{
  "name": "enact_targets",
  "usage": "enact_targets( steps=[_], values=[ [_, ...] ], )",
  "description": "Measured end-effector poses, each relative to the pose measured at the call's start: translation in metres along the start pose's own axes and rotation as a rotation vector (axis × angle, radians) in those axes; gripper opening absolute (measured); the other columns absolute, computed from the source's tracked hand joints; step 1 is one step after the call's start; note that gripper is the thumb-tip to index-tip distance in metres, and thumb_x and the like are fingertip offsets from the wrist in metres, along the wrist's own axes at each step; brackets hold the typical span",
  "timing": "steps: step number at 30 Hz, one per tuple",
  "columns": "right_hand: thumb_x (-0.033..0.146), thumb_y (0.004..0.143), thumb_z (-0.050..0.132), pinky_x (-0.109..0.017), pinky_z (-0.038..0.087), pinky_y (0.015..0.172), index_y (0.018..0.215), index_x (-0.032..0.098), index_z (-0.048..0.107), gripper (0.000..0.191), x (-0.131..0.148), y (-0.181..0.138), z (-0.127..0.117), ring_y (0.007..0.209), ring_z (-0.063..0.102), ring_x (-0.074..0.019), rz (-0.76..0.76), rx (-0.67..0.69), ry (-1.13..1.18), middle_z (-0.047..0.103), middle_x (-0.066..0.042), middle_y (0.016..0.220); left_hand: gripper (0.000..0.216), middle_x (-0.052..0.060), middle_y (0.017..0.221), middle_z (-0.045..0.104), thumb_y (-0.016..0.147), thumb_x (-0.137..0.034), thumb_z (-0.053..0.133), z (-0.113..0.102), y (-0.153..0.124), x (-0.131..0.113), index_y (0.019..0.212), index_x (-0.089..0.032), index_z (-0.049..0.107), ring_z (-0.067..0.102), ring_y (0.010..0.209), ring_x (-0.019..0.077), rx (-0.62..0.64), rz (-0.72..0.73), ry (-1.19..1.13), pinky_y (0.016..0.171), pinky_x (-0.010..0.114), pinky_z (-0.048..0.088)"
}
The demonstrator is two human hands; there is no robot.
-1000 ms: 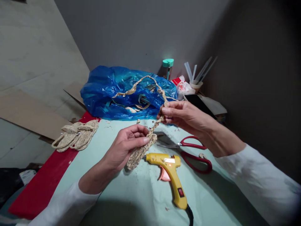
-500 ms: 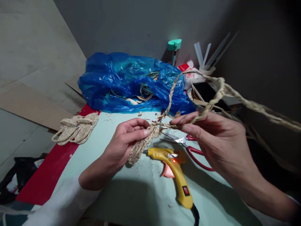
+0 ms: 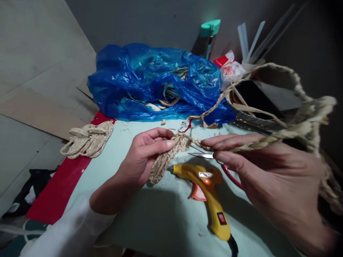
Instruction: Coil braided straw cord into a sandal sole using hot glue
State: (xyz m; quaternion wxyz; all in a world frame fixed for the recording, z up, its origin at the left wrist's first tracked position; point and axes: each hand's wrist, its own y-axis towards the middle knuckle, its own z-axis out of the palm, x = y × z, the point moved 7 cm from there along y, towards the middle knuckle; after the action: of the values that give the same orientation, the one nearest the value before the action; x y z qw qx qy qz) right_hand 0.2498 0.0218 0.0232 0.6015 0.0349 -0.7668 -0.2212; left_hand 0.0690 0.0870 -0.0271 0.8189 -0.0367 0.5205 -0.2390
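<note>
My left hand (image 3: pixel 144 151) pinches a small woven straw piece (image 3: pixel 163 162) between thumb and fingers, its far end hanging down to the table. From its top edge a twisted straw cord (image 3: pixel 257 144) runs right, and my right hand (image 3: pixel 270 178) is closed on it between thumb and fingers. Past that hand the cord loops up and back toward the bag. Scissors (image 3: pixel 202 155) with red handles lie behind my right hand, mostly hidden by it. Below the woven piece rests a yellow glue gun (image 3: pixel 211 192), its small light glowing orange.
A blue plastic bag (image 3: pixel 128 82) with straw strips fills the back. Finished-looking woven straw slippers or loops (image 3: pixel 89 139) lie on the red strip (image 3: pixel 57 194) at left. A dark phone (image 3: pixel 258 99), a cup of glue sticks (image 3: pixel 248 66) and a green-topped item (image 3: pixel 210 28) stand back right.
My right hand has moved right and nearer the camera along the cord, whose loop has swung right. My left hand keeps its pinch on the woven piece. The view has shifted slightly.
</note>
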Motion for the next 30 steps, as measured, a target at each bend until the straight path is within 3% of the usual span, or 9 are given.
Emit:
enact_targets(
  steps=[6, 17, 26, 30],
  values=[
    [0.022, 0.086, 0.074, -0.035, 0.063, 0.087, 0.084, 0.028, 0.076, 0.007, 0.011, -0.005, 0.007, 0.090, 0.073, -0.0224, -0.057, 0.066, -0.113, 0.076, 0.000, 0.094, 0.020, 0.005, 0.068, 0.071, 0.064, -0.010, 0.080, 0.000, 0.000, -0.001, 0.081, -0.010, 0.069, 0.065, 0.059, 0.0135, -0.031, 0.002, -0.007, 0.058, 0.022, 0.050],
    [0.008, 0.084, 0.074, -0.025, 0.062, 0.086, 0.088, 0.019, 0.074, 0.012, 0.014, -0.013, 0.018, 0.095, 0.073, -0.0166, -0.315, 0.086, -0.098, 0.075, -0.002, 0.098, 0.020, 0.004, 0.068, 0.070, 0.064, -0.010, 0.079, -0.004, 0.000, 0.002, 0.080, -0.012, 0.068, 0.066, 0.062, 0.0137, -0.112, 0.028, -0.034, 0.062, 0.023, 0.053],
    [0.013, 0.085, 0.074, -0.038, 0.062, 0.086, 0.091, 0.023, 0.076, 0.012, 0.011, -0.016, 0.030, 0.095, 0.073, -0.0231, -0.330, 0.128, -0.148, 0.075, -0.005, 0.103, 0.018, 0.006, 0.069, 0.070, 0.065, -0.011, 0.076, -0.005, -0.002, 0.007, 0.081, -0.011, 0.067, 0.065, 0.061, 0.0147, -0.169, 0.045, -0.046, 0.060, 0.024, 0.052],
    [0.014, 0.086, 0.073, -0.034, 0.063, 0.085, 0.093, 0.022, 0.076, 0.011, 0.010, -0.015, 0.034, 0.095, 0.073, -0.0223, -0.303, 0.153, -0.165, 0.074, -0.005, 0.107, 0.017, 0.005, 0.068, 0.067, 0.065, -0.011, 0.075, -0.005, -0.003, 0.008, 0.080, -0.010, 0.067, 0.064, 0.059, 0.0139, -0.178, 0.052, -0.068, 0.059, 0.024, 0.052]
  ],
)
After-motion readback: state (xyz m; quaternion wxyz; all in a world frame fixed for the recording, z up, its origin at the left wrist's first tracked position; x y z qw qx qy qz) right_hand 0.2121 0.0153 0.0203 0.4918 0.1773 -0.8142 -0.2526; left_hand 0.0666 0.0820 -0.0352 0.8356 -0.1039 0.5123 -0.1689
